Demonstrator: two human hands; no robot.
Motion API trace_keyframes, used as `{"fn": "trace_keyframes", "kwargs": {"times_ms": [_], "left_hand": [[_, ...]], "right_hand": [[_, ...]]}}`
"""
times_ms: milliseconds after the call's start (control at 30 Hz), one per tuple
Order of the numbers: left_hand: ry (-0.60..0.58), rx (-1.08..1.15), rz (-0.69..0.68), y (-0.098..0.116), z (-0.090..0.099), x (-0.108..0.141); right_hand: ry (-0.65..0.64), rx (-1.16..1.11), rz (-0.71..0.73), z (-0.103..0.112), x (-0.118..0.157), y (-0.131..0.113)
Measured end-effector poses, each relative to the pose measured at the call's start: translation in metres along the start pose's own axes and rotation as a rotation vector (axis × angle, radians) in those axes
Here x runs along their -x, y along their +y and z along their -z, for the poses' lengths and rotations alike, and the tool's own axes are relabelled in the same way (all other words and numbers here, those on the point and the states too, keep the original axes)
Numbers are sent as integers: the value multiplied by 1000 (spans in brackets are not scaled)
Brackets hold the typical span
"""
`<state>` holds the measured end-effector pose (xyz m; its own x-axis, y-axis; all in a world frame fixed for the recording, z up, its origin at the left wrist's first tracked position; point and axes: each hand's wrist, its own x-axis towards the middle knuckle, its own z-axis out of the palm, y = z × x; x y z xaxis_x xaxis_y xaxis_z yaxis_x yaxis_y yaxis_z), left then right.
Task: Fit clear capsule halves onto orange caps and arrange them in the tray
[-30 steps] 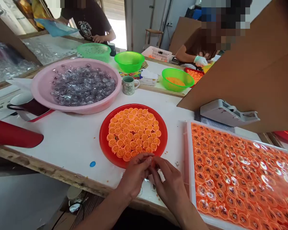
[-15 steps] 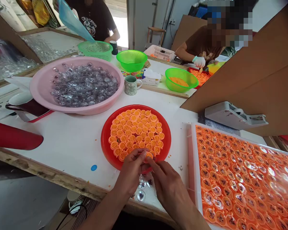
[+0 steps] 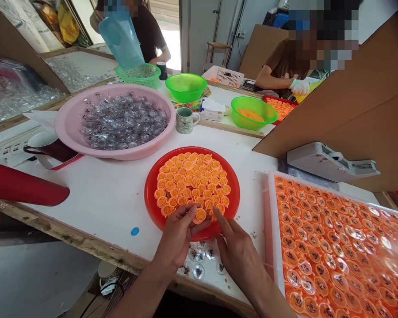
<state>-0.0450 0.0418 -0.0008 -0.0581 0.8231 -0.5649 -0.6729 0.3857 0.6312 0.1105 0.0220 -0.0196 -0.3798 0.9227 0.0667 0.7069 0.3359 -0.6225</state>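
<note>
Over the near edge of a red plate (image 3: 149,194), my left hand (image 3: 181,229) pinches one small round orange piece (image 3: 200,215) between thumb and fingers. My right hand (image 3: 237,245) is just right of it, its thumb and index finger apart with nothing between them. Many similar orange pieces (image 3: 192,176) cover the middle of the plate. Several clear domes (image 3: 198,271) lie on the table below the plate, between my wrists.
A pink basin (image 3: 66,119) of clear domes stands back left, beside a mug (image 3: 185,121). At right is a white tray (image 3: 272,229) of covered orange pieces. Behind are green bowls (image 3: 186,87) and two people. A red cylinder (image 3: 26,183) lies left.
My right hand has moved away from the orange piece, which stays in my left hand. Across the table, a person's blue container has tipped lower over the green basket. The whole view has shifted slightly.
</note>
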Motion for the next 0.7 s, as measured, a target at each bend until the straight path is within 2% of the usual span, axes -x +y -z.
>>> {"fn": "trace_keyframes", "kwargs": {"times_ms": [200, 367, 467, 567, 700], "left_hand": [[21, -11, -3, 0, -2, 0], [-2, 12, 12, 2, -3, 1], [3, 13, 17, 2, -4, 2], [7, -12, 5, 1, -5, 1], [14, -5, 7, 1, -5, 1]], "right_hand": [[-71, 13, 97, -1, 3, -5], [22, -29, -16, 2, 1, 4], [-18, -65, 5, 2, 2, 2], [-87, 2, 79, 0, 2, 0], [-19, 56, 6, 1, 2, 7]]}}
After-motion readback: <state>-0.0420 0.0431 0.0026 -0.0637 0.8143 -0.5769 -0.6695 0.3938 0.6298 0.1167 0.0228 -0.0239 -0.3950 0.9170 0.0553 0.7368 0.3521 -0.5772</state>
